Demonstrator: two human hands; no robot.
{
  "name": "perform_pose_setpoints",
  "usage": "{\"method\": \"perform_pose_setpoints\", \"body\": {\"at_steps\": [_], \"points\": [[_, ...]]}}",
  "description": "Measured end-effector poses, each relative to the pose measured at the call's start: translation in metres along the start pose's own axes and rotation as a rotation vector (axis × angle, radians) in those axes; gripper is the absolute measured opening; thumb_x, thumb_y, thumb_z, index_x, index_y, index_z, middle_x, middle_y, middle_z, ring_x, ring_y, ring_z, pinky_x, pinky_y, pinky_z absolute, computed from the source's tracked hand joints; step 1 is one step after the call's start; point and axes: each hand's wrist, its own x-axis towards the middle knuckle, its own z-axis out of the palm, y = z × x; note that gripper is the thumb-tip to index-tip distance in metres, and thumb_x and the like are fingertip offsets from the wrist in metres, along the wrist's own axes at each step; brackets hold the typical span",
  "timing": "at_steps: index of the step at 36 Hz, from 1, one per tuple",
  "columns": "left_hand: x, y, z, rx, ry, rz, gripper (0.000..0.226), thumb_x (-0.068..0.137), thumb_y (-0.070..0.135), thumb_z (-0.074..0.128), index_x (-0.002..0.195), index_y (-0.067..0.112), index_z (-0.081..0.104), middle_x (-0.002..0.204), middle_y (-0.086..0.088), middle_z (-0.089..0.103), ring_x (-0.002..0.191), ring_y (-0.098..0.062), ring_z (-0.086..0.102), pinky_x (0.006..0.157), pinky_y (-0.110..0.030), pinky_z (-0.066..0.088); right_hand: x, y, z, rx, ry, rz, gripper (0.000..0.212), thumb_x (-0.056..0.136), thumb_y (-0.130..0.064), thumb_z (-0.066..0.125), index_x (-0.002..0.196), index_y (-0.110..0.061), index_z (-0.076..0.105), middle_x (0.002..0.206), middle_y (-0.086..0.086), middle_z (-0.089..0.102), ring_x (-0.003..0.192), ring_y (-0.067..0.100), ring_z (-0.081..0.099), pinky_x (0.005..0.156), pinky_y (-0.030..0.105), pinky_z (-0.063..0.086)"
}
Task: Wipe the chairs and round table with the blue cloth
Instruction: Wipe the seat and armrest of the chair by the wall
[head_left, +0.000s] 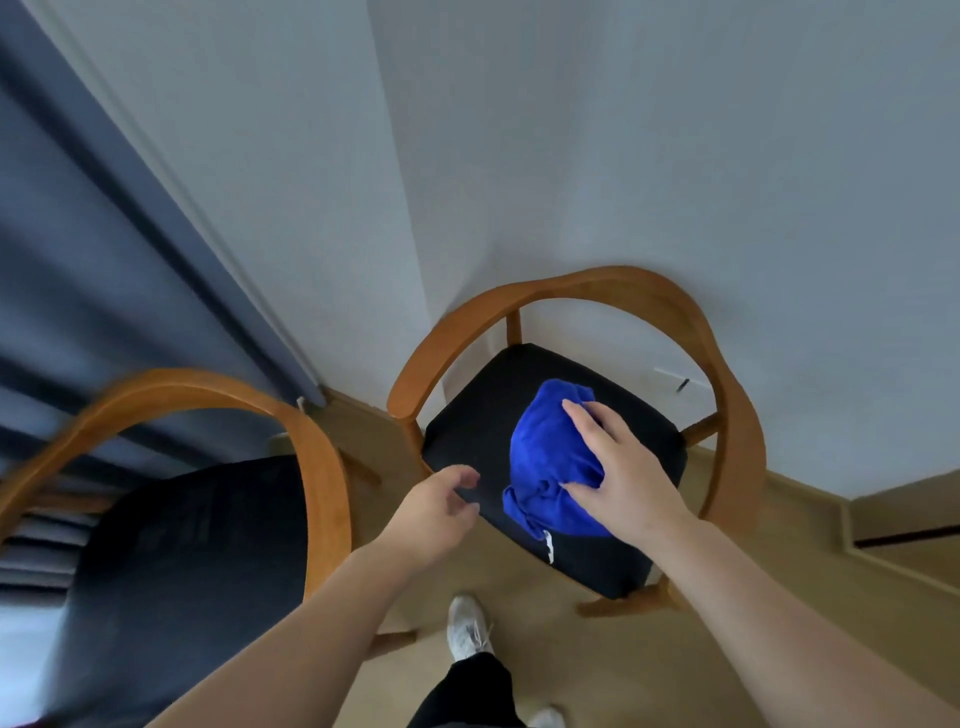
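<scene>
Now right hand flat on blue cloth, left hand loose, empty; tag unreadable.

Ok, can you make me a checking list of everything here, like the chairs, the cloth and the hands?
Surface: black seat of the right chair, with the cloth on it.
Job's things: blue cloth bunched on that seat; left chair beside it, blurred; round table not in view.
Clutter: nothing seen.
Hands: right hand presses the cloth, fingers laid on top; left hand loosely curled, holds nothing.
Cables: nothing seen.
Surroundings: wall, blue curtain, carpet, white shoe.
</scene>
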Motion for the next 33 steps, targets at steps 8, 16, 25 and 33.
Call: {"method": "perform_pose_setpoints", "body": {"at_steps": [8, 16, 25, 33], "points": [[0.085, -0.028, -0.040, 0.093, 0.028, -0.031, 0.038, 0.093, 0.019, 0.058, 0.125, 0.037, 0.052, 0.117, 0.022, 0.056, 0.093, 0.011, 0.054, 0.062, 0.002, 0.036, 0.083, 0.024, 0.023, -0.026, -0.011, 0.128, 0.093, 0.080, -0.032, 0.074, 0.149, -0.035, 0.011, 0.152, -0.005, 0.020, 0.132, 0.021, 0.041, 0.101, 0.030, 0.037], [0.164, -0.052, -0.072, 0.401, 0.164, 0.006, 0.026, 0.095, 0.019, 0.048, 0.116, 0.027, 0.061, 0.113, 0.009, 0.060, 0.097, -0.006, 0.057, 0.081, -0.015, 0.041, 0.149, 0.049, 0.063, -0.001, -0.069, 0.173, 0.092, 0.081, -0.036, 0.072, 0.148, -0.035, 0.009, 0.151, -0.002, 0.021, 0.129, 0.025, 0.042, 0.101, 0.038, 0.040], [0.262, -0.081, -0.079, 0.676, 0.165, 0.170, 0.037, 0.094, 0.019, 0.049, 0.129, 0.010, 0.055, 0.138, -0.007, 0.048, 0.128, -0.025, 0.042, 0.110, -0.038, 0.032, 0.239, 0.104, 0.116, -0.109, -0.165, 0.160, 0.090, 0.083, -0.033, 0.069, 0.150, -0.031, 0.010, 0.153, 0.000, 0.012, 0.125, 0.028, 0.045, 0.100, 0.040, 0.042], [0.289, -0.111, -0.061, 0.745, 0.236, 0.288, 0.049, 0.091, 0.017, 0.045, 0.139, 0.003, 0.044, 0.145, -0.013, 0.042, 0.133, -0.031, 0.038, 0.116, -0.036, 0.019, 0.282, 0.156, 0.209, -0.124, -0.356, 0.262, 0.084, 0.090, -0.033, 0.062, 0.153, -0.025, 0.007, 0.152, 0.012, 0.009, 0.124, 0.034, 0.043, 0.103, 0.043, 0.042]]}}
